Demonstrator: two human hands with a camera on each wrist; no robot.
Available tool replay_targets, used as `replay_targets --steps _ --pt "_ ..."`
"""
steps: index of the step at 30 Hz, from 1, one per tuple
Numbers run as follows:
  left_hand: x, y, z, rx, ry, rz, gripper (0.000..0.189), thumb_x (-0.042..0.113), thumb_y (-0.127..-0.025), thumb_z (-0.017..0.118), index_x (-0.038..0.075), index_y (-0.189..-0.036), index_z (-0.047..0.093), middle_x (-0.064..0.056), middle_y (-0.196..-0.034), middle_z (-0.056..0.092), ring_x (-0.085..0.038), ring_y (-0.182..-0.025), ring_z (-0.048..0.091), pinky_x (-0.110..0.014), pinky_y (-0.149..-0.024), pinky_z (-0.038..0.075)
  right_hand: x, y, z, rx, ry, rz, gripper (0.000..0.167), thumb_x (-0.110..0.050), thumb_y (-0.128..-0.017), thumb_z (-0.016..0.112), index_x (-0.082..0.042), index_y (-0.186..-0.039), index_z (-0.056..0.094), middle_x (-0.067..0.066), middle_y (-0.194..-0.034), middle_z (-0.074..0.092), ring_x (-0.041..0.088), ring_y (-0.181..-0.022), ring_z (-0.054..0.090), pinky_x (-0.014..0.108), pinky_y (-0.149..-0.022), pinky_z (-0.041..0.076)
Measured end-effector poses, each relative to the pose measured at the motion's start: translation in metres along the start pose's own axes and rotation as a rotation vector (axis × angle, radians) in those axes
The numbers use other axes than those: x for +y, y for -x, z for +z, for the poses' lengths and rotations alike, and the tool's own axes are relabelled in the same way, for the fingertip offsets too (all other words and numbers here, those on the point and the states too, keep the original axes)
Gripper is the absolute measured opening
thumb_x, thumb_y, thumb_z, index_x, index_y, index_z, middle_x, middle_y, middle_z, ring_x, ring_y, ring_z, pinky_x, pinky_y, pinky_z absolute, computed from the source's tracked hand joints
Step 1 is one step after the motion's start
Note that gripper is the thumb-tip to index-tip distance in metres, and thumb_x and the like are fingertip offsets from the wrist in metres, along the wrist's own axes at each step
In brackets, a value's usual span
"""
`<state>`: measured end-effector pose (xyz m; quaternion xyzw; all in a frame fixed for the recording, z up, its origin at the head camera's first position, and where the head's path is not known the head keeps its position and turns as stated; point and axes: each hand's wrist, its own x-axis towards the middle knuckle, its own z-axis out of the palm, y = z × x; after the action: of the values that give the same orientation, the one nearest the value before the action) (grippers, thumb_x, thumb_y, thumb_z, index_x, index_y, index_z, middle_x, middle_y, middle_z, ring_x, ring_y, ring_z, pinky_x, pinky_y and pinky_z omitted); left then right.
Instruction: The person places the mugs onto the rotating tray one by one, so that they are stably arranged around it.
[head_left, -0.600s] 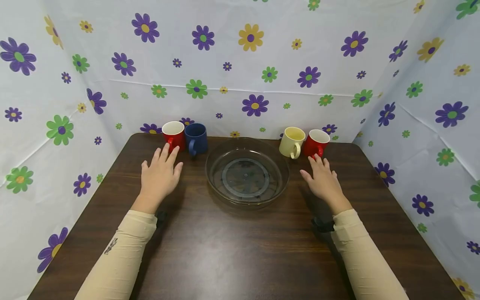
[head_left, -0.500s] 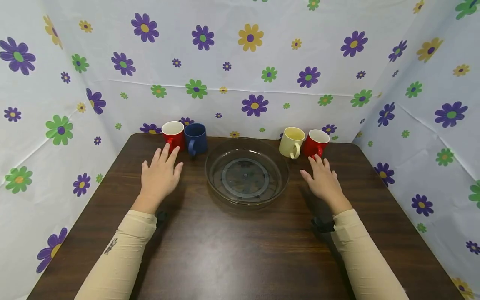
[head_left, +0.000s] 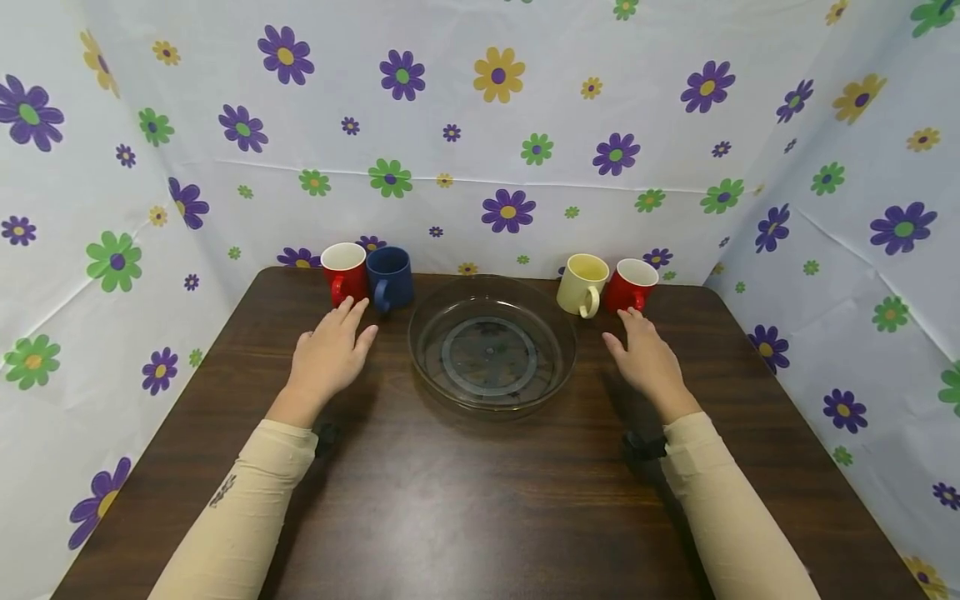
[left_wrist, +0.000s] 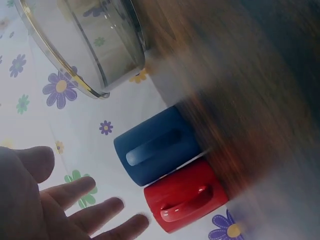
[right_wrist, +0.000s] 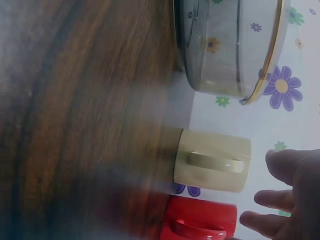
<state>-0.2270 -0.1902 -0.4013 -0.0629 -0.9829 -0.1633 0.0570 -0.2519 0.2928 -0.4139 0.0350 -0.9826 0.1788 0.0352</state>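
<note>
My left hand (head_left: 327, 354) hovers in front of the left red mug (head_left: 345, 273), fingers extended and holding nothing. Beside that mug stands a blue mug (head_left: 390, 278), its handle toward me. In the left wrist view the fingertips (left_wrist: 136, 224) show apart from the red mug (left_wrist: 186, 196). On the other side, my right hand (head_left: 647, 360) reaches toward the right red mug (head_left: 632, 285), its fingers relaxed around nothing. A pale yellow mug (head_left: 582, 284) stands just left of it. The right wrist view shows the thumb (right_wrist: 282, 167) near the yellow mug (right_wrist: 212, 160).
A large round see-through bowl (head_left: 492, 396) of smoky glass sits mid-table between the two mug pairs. The dark wooden table (head_left: 465, 500) ends at the back against a white flowered cloth (head_left: 450, 217), which also hangs at both sides.
My left hand has shifted slightly right and its fingers have drawn closer together. The fingers of my right hand have also come closer together. The mugs and bowl stay in place.
</note>
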Motion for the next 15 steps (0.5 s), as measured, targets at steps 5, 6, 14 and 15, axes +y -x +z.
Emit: replay_targets --steps 5,6,14,15 --pt "0.001 -0.001 0.003 -0.030 0.065 -0.007 0.062 0.043 -0.108 0.039 0.008 -0.158 0.032 -0.022 -0.159 0.036 -0.045 -0.141 0.041 -0.069 -0.105 0.038 0.001 -0.011 0.003 0.046 -0.106 0.007 0.056 -0.031 -0.106 0.050 0.002 -0.151 0.040 0.028 -0.147 0.049 0.049 -0.131 0.050 0.066 -0.107 0.038" --pt "0.001 -0.002 0.004 -0.038 0.077 -0.008 0.061 0.043 -0.108 0.039 0.008 -0.158 0.033 -0.022 -0.158 0.038 -0.045 -0.140 0.043 -0.068 -0.105 0.039 0.002 -0.014 0.004 0.053 -0.133 0.005 0.054 -0.029 -0.106 0.050 0.002 -0.150 0.042 0.028 -0.144 0.053 0.049 -0.129 0.052 0.065 -0.107 0.039" --pt "0.005 -0.007 0.010 -0.084 0.117 -0.002 0.057 0.041 -0.109 0.041 0.008 -0.155 0.038 -0.023 -0.143 0.056 -0.045 -0.128 0.055 -0.068 -0.096 0.046 0.002 -0.034 0.010 0.042 -0.275 -0.002 0.045 -0.019 -0.106 0.050 0.010 -0.141 0.048 0.032 -0.133 0.059 0.048 -0.123 0.055 0.060 -0.108 0.040" --pt "0.005 -0.008 0.011 -0.085 0.117 0.000 0.057 0.040 -0.109 0.042 0.008 -0.155 0.039 -0.023 -0.142 0.057 -0.045 -0.127 0.056 -0.067 -0.096 0.047 0.001 -0.037 0.011 0.036 -0.284 0.006 0.046 -0.019 -0.106 0.050 0.010 -0.141 0.048 0.032 -0.133 0.058 0.048 -0.123 0.055 0.060 -0.108 0.041"
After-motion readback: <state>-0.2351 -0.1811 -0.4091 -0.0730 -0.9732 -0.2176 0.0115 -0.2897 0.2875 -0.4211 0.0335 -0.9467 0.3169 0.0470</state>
